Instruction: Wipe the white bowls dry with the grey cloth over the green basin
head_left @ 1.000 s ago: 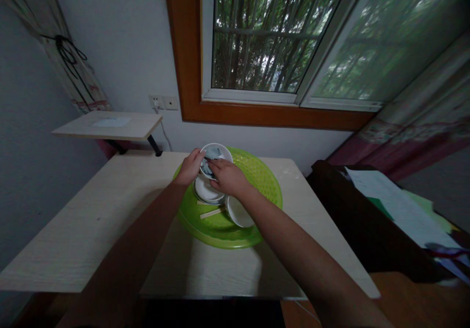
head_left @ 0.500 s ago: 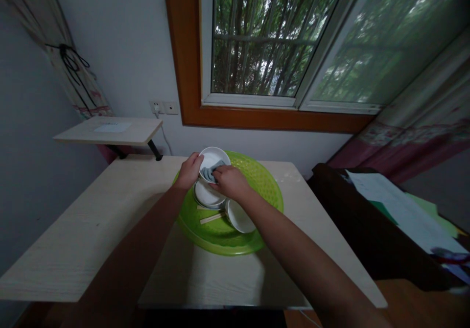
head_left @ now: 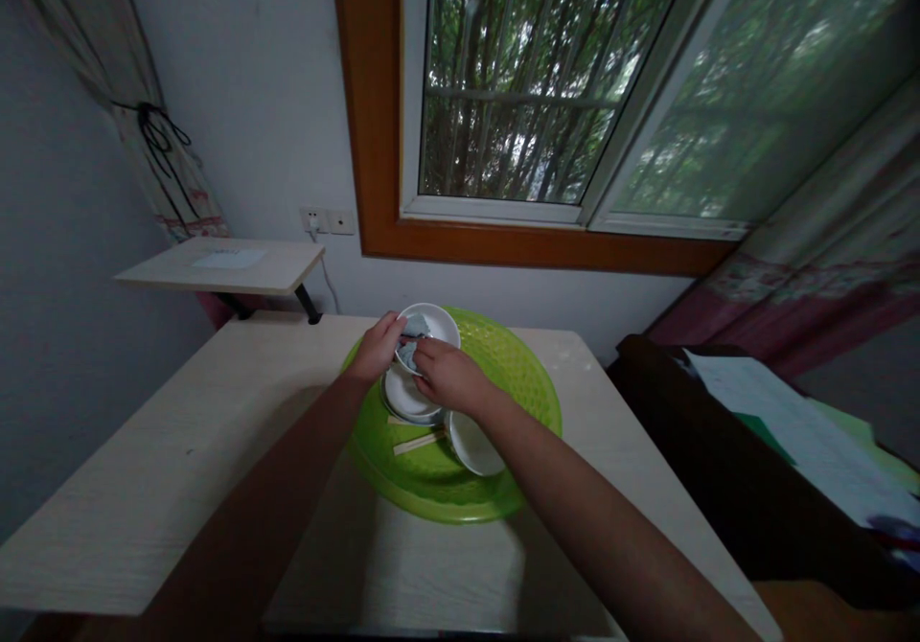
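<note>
My left hand (head_left: 379, 347) is closed on the left rim of a white bowl (head_left: 444, 324), tilted above a green basket (head_left: 528, 374). In my right hand (head_left: 447, 374) is a grey-blue cloth (head_left: 415, 328), pressed against the inside of the bowl near its left side. The right fingertips are partly hidden by the cloth and bowl. Below the held bowl, more white dishes (head_left: 409, 398) are stacked in the basket. Another white bowl (head_left: 474, 446) lies tipped beside them, under my right wrist. Pale wooden chopsticks (head_left: 419, 443) lie between the dishes and that bowl.
The basket stands on a pale wooden table (head_left: 237, 431). A small raised shelf (head_left: 280, 273) with a paper on it stands at the back left. Behind are a wall socket (head_left: 314, 220) and a window. Papers (head_left: 754, 383) lie on dark furniture at the right.
The cloth has shifted within the bowl, from its lower middle toward the left side, and my right hand has moved with it. My left hand keeps its hold. The camera view has tilted slightly upward.
</note>
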`<state>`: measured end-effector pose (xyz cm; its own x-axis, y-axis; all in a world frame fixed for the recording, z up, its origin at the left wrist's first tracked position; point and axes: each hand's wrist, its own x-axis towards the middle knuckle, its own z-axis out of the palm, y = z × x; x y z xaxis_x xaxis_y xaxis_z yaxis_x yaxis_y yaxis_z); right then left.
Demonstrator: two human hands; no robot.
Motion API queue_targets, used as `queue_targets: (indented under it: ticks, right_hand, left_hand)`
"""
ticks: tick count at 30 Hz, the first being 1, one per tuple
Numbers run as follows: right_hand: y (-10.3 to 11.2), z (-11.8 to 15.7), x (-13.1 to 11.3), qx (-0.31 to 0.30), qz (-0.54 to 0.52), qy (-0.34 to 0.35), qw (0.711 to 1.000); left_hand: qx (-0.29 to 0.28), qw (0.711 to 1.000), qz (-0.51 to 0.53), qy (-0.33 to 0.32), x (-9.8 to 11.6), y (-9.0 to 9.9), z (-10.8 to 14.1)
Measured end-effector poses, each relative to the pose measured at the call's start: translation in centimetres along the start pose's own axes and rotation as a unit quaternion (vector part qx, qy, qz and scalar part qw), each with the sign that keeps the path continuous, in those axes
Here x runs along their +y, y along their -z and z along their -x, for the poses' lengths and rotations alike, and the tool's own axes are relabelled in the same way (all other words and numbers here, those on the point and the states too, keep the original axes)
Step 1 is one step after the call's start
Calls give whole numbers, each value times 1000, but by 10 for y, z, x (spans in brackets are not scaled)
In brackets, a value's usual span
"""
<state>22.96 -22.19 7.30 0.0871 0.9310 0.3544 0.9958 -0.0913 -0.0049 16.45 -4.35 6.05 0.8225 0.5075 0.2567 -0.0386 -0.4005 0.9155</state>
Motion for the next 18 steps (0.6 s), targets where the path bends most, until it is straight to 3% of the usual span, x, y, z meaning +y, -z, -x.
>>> queue_targets:
  ticks: [10,18]
  right_hand:
    - [6,-3,-7,5,77,-114,991]
    - [13,-8,-12,-35,123,-137,982]
  left_hand:
    - [6,999,-30,-10,8,0,4]
    - [47,998,-39,-2,7,1,4]
